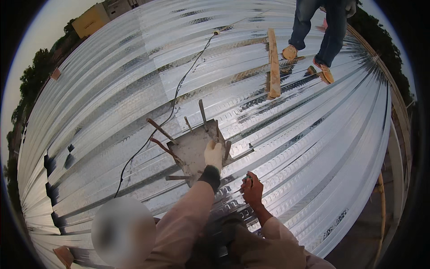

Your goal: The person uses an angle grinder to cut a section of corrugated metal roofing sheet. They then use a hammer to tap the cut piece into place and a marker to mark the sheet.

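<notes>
My left hand [213, 155], in a pale glove with a dark cuff, reaches over a square grey concrete column top [193, 154] that comes up through the metal decking. Its fingers are curled closed; whatever they hold is hidden. Bent rusty steel bars [162, 131] stick up around the column's edges, several of them, and one bar [217, 130] stands just beyond the glove. Bare and closed, my right hand [253, 188] hangs over the decking to the right of the column. Between its fingers shows a small green and dark thing [247, 178], too small to name.
Ribbed shiny metal decking [286, 148] spreads all around. A black cable [177, 89] runs across it left of the column. Farther off lies a wooden plank [273, 67], beside a standing person's shoes [324, 71]. The decking's edge [389, 116] drops away at right. A blurred patch covers the lower left.
</notes>
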Action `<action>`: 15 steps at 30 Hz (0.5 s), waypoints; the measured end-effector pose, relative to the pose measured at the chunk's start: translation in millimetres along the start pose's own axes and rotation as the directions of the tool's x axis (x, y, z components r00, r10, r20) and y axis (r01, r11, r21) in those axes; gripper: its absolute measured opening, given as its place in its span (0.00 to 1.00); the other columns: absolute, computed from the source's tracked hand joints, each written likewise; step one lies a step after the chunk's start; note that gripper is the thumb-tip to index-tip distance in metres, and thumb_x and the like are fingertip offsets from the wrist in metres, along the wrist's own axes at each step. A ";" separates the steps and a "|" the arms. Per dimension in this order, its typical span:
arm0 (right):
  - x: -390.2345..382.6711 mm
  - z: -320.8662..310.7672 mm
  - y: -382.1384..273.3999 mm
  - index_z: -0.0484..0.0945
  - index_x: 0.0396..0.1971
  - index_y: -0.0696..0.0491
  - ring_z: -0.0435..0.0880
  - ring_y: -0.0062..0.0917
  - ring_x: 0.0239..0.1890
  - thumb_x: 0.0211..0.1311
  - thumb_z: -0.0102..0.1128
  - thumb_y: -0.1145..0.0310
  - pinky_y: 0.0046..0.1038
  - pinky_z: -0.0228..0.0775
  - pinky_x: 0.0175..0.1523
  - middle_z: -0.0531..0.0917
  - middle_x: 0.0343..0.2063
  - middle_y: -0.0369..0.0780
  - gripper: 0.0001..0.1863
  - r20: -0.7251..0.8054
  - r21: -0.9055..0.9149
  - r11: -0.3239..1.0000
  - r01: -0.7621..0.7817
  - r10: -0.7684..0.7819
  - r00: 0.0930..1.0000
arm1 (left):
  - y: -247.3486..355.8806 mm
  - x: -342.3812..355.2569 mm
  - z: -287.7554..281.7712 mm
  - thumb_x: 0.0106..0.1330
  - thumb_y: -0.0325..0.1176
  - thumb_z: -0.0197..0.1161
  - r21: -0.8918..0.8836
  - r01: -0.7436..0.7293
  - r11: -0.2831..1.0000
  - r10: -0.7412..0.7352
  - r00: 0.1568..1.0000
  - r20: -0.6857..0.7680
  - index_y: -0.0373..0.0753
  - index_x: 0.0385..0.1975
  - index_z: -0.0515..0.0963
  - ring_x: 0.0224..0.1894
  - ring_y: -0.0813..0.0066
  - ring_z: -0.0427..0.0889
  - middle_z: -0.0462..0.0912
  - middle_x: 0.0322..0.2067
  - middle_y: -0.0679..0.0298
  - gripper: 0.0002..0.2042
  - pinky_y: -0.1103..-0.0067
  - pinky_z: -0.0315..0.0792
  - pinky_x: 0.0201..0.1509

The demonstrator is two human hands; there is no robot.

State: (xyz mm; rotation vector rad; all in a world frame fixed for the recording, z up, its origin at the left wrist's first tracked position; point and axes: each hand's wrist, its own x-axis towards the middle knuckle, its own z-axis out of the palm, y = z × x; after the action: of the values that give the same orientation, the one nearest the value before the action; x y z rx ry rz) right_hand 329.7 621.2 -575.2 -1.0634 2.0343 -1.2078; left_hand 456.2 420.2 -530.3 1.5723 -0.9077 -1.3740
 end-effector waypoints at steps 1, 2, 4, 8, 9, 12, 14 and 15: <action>-0.9 3.1 -1.4 0.83 0.60 0.57 0.93 0.41 0.37 0.76 0.57 0.69 0.42 0.85 0.46 0.91 0.36 0.48 0.18 0.008 0.030 0.999 0.019 -0.019 1.000 | 0.7 0.9 0.1 0.72 0.39 0.63 0.031 -0.002 1.000 0.002 1.000 -0.008 0.25 0.71 0.74 0.66 0.56 0.83 0.83 0.65 0.45 0.31 0.70 0.74 0.70; 5.8 3.1 -1.7 0.83 0.60 0.57 0.93 0.41 0.37 0.77 0.57 0.69 0.42 0.85 0.46 0.91 0.37 0.49 0.18 0.024 0.028 1.000 0.000 -0.001 1.000 | 7.3 12.9 4.5 0.71 0.37 0.64 -0.004 -0.002 1.000 0.003 1.000 0.027 0.26 0.70 0.75 0.65 0.56 0.84 0.83 0.65 0.44 0.30 0.70 0.76 0.68; 4.3 0.5 -10.3 0.83 0.60 0.57 0.93 0.42 0.37 0.77 0.57 0.69 0.43 0.84 0.46 0.91 0.37 0.50 0.17 0.032 0.004 1.000 -0.021 0.021 0.999 | 3.1 15.9 7.4 0.71 0.36 0.64 -0.046 0.050 0.998 -0.046 0.996 0.072 0.28 0.70 0.76 0.65 0.57 0.85 0.84 0.64 0.44 0.29 0.70 0.75 0.68; 1.4 1.8 -17.1 0.81 0.62 0.57 0.92 0.44 0.38 0.77 0.57 0.69 0.43 0.83 0.48 0.90 0.38 0.51 0.18 0.051 -0.056 0.998 0.021 -0.018 0.999 | -15.8 40.8 1.3 0.68 0.38 0.64 0.136 -0.008 0.991 -0.003 0.996 0.084 0.27 0.68 0.78 0.66 0.52 0.84 0.84 0.64 0.43 0.30 0.70 0.74 0.70; 0.2 -1.4 -13.7 0.79 0.65 0.59 0.89 0.21 0.31 0.83 0.53 0.71 0.29 0.83 0.40 0.90 0.36 0.43 0.17 0.072 -0.042 0.998 0.040 -0.037 0.997 | -8.7 39.8 6.3 0.68 0.39 0.64 0.156 -0.013 0.988 -0.003 0.995 0.101 0.27 0.68 0.78 0.66 0.51 0.84 0.84 0.64 0.43 0.30 0.69 0.74 0.69; -2.5 -5.1 -16.4 0.79 0.65 0.59 0.89 0.22 0.32 0.83 0.53 0.72 0.29 0.83 0.41 0.89 0.35 0.43 0.17 0.041 -0.071 0.989 0.127 -0.124 0.991 | 8.5 35.2 12.9 0.66 0.39 0.65 0.349 -0.038 0.937 -0.008 0.991 0.131 0.28 0.68 0.77 0.63 0.47 0.86 0.85 0.62 0.42 0.31 0.67 0.76 0.67; -2.5 -5.1 -22.3 0.78 0.65 0.59 0.90 0.23 0.33 0.83 0.53 0.72 0.29 0.84 0.42 0.90 0.36 0.43 0.17 0.068 -0.046 0.993 0.108 -0.105 0.992 | 8.8 41.4 7.2 0.65 0.39 0.66 0.485 -0.079 0.871 0.020 0.992 0.125 0.28 0.66 0.79 0.60 0.44 0.87 0.87 0.59 0.41 0.30 0.65 0.77 0.65; -3.3 -4.9 -27.3 0.78 0.65 0.59 0.90 0.23 0.33 0.83 0.53 0.73 0.30 0.84 0.42 0.90 0.36 0.44 0.17 0.082 -0.014 0.997 0.074 -0.072 0.994 | 6.3 44.7 5.5 0.65 0.39 0.66 0.548 -0.099 0.831 0.038 0.992 0.123 0.28 0.65 0.79 0.58 0.42 0.88 0.88 0.58 0.41 0.30 0.64 0.78 0.64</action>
State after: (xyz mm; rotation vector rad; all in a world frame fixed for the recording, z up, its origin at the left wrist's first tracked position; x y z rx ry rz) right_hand 337.4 618.4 -548.5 -1.1850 1.9626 -1.1660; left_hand 456.9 376.2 -542.0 1.8748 -1.5183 -1.2095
